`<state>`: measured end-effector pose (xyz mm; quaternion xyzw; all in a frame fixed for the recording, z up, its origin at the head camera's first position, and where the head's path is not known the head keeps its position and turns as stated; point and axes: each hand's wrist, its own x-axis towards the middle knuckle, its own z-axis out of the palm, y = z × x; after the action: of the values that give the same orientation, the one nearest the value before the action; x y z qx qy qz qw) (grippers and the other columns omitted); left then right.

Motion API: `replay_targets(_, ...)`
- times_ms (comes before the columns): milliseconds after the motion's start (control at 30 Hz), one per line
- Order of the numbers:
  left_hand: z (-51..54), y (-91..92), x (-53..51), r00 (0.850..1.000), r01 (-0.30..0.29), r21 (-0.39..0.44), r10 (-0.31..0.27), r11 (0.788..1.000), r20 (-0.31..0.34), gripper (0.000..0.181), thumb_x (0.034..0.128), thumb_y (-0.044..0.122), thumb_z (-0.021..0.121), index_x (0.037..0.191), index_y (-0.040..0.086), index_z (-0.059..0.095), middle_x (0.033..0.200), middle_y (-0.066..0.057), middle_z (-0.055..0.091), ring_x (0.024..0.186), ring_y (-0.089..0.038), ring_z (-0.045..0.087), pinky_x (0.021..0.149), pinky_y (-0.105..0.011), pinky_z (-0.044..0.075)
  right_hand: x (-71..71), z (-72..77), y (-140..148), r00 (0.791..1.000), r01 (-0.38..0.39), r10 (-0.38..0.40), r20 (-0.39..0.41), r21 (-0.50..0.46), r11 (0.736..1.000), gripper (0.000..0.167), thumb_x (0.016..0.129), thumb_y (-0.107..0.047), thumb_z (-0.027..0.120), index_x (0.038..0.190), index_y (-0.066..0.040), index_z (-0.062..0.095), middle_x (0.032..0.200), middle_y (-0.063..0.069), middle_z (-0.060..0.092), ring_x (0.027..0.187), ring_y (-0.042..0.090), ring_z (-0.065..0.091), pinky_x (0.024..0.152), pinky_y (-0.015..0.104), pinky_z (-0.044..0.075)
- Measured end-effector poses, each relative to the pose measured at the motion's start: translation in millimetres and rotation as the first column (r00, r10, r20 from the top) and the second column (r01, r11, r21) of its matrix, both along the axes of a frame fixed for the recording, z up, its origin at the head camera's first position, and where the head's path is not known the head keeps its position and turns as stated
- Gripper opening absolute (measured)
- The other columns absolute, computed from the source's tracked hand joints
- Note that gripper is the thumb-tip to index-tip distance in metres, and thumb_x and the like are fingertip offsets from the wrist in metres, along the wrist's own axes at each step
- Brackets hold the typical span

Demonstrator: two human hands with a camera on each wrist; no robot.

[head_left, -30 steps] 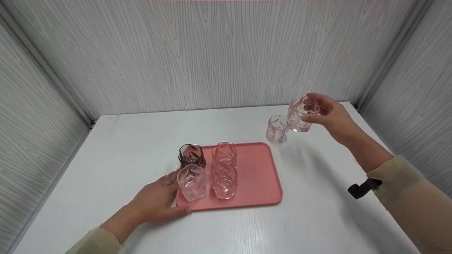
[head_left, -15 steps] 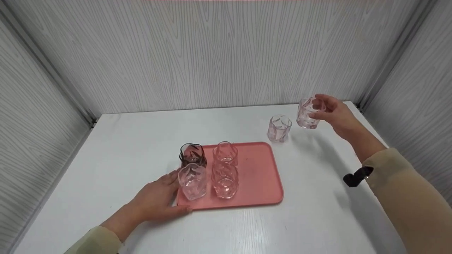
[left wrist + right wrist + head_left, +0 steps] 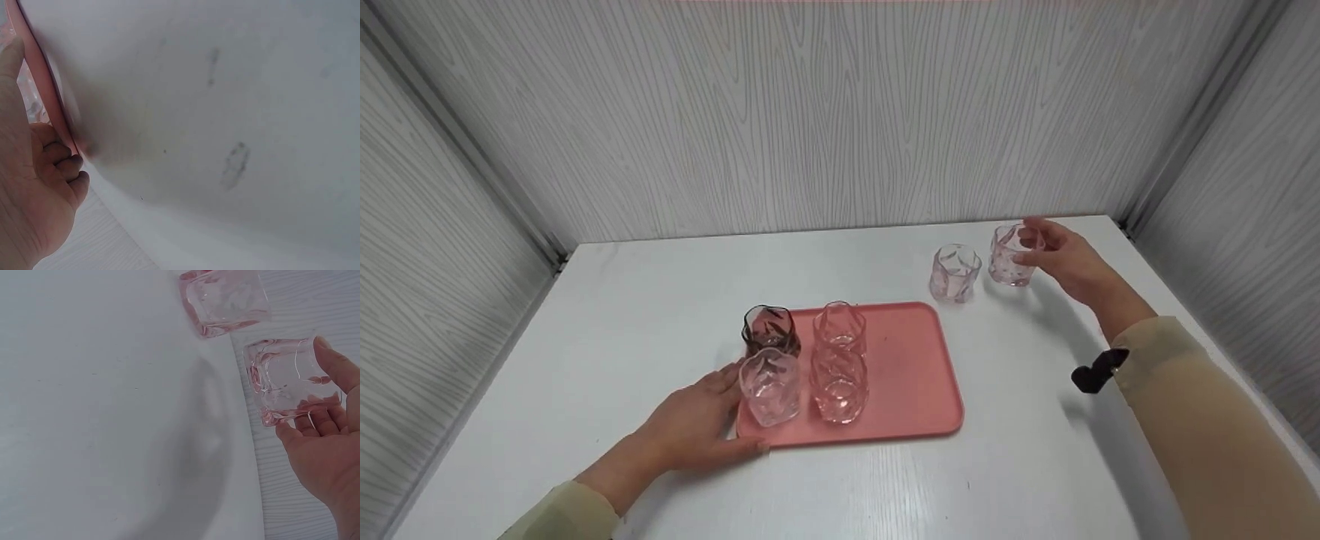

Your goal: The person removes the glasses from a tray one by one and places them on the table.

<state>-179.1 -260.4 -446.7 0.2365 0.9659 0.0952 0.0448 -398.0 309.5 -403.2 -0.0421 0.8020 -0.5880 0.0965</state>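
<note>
My right hand [image 3: 1069, 262] holds a clear, pink-tinted drinking glass [image 3: 287, 379] upright by its side, thumb on one side and fingers on the other. That glass is low over the back right of the table; whether its base touches is hard to tell. Just left of it stands a similar glass [image 3: 955, 274], apart from it. My left hand [image 3: 694, 424] grips the near left corner of a pink tray [image 3: 911, 375], thumb at the front rim and fingers along the left side. On the tray stand a dark grey glass [image 3: 769, 330], a clear glass [image 3: 769, 390] and two pinkish glasses [image 3: 840, 390].
The white table [image 3: 660, 277] ends at a wood-grain panel [image 3: 840, 112] behind, with more panels at both sides. The tray's right half is bare. A black strap [image 3: 1099, 370] hangs from the right sleeve.
My right hand first moved the glass right, away from the standing one, then lowered it and drew slightly back left. My left hand and the tray stay in place.
</note>
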Motion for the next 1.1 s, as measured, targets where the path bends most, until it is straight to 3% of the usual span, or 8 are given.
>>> replay_targets(433,-0.2,0.0,3.9,1.0,0.006,-0.001,-0.006,1.0,0.012,0.106,0.0899,0.085,0.053,0.164,0.01,0.042,0.167,-0.02,0.039,0.151,-0.04,0.041,0.113,-0.058,0.047,-2.1,-23.3,5,0.998,-0.032,0.036,0.057,-0.07,0.997,0.086,0.103,-0.007,0.07,0.171,-0.011,0.017,0.172,0.017,0.025,0.16,0.03,0.021,0.129,0.042,0.021)
replay_targets(1100,-3.4,-1.5,4.0,1.0,0.001,-0.002,-0.001,1.0,-0.005,0.108,0.0896,0.086,0.052,0.165,0.01,0.038,0.168,-0.019,0.037,0.152,-0.039,0.04,0.115,-0.056,0.045,-1.6,-25.8,0,0.996,-0.025,0.031,0.088,-0.069,0.997,0.084,0.103,-0.006,0.069,0.17,-0.011,0.021,0.172,0.013,0.026,0.16,0.027,0.021,0.129,0.045,0.02)
